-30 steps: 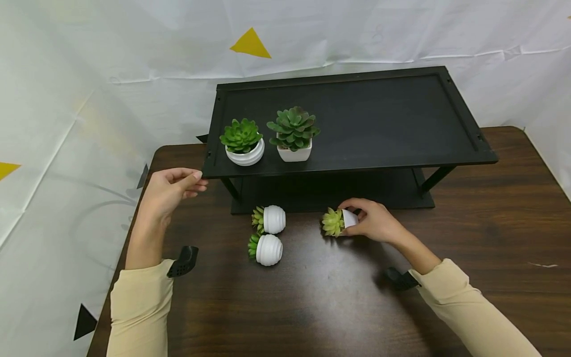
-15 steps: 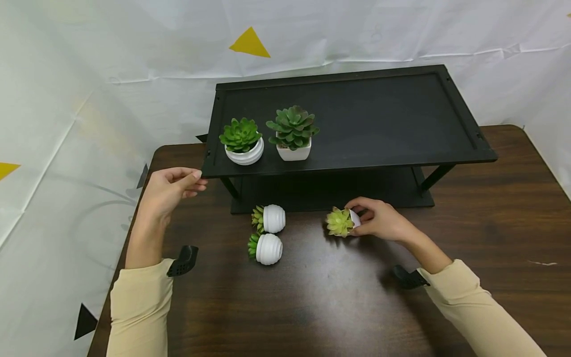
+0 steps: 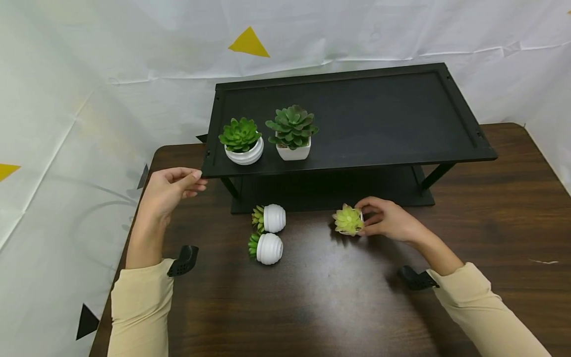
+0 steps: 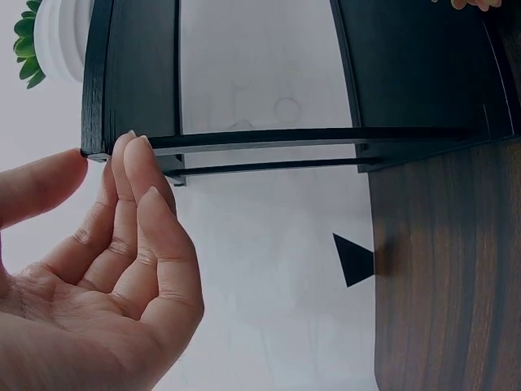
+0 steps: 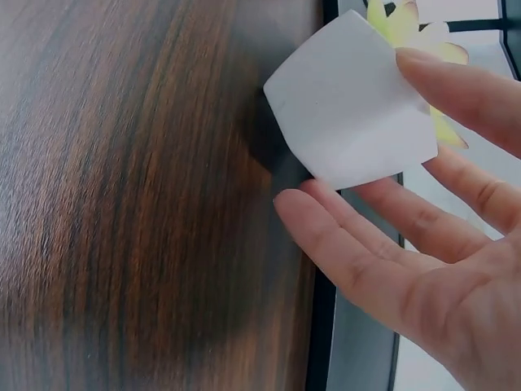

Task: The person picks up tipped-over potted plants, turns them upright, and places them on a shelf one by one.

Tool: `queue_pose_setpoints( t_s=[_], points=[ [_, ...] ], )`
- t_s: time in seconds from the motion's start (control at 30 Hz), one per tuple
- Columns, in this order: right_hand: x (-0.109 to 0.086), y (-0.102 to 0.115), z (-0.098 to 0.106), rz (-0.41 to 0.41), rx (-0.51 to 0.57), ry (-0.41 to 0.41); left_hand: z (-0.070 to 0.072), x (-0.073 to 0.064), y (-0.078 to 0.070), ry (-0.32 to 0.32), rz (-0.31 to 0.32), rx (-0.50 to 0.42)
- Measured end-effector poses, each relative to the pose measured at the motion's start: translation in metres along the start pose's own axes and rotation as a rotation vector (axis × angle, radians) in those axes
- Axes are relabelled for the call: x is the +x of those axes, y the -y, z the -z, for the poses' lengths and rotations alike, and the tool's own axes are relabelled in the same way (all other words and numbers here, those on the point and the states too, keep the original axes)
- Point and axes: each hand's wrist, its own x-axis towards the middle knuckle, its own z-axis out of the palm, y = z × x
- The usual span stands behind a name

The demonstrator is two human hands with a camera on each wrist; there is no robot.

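Observation:
My right hand [image 3: 387, 220] holds a small potted succulent [image 3: 348, 220] with yellow-green leaves just in front of the black shelf [image 3: 379, 114]. The plant's rosette faces up in the head view. In the right wrist view its white angular pot [image 5: 354, 106] sits between thumb and fingers. My left hand [image 3: 171, 191] pinches the shelf's front left corner, thumb above and fingertips below in the left wrist view. Two succulents in round white pots, a rear one [image 3: 274, 218] and a front one [image 3: 269, 249], lie on their sides on the table between the hands.
On the shelf's top, toward the left, stand a green succulent [image 3: 241, 141] in a round white pot and a darker succulent [image 3: 293, 133] in a square white pot. The shelf's lower board [image 3: 312, 191] rests on the brown wooden table [image 3: 312, 307]. White sheeting [image 3: 357, 29] hangs behind.
My right hand has moved slightly right with the yellow-green succulent, turning it from lying sideways to rosette up. The left hand has stayed at the shelf corner.

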Motion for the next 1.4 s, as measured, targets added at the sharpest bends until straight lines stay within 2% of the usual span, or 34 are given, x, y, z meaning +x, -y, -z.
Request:
queue_pose_setpoints(
  t_s=[0.3,0.57,0.9,1.4],
  points=[
    [-0.006,-0.007,0.006,-0.019,0.005,0.007,0.0,0.001,0.0,0.0,-0.001,0.004],
    [-0.007,-0.016,0.004,-0.011,0.053,0.016,0.0,0.0,0.0,-0.001,-0.011,-0.005],
    [-0.009,-0.016,-0.003,-0.013,-0.031,-0.053,-0.001,0.0,0.0,-0.002,0.002,0.003],
    [-0.013,-0.018,-0.008,-0.022,-0.051,-0.115,0.0,0.0,0.0,0.002,0.002,-0.009]
  ],
)
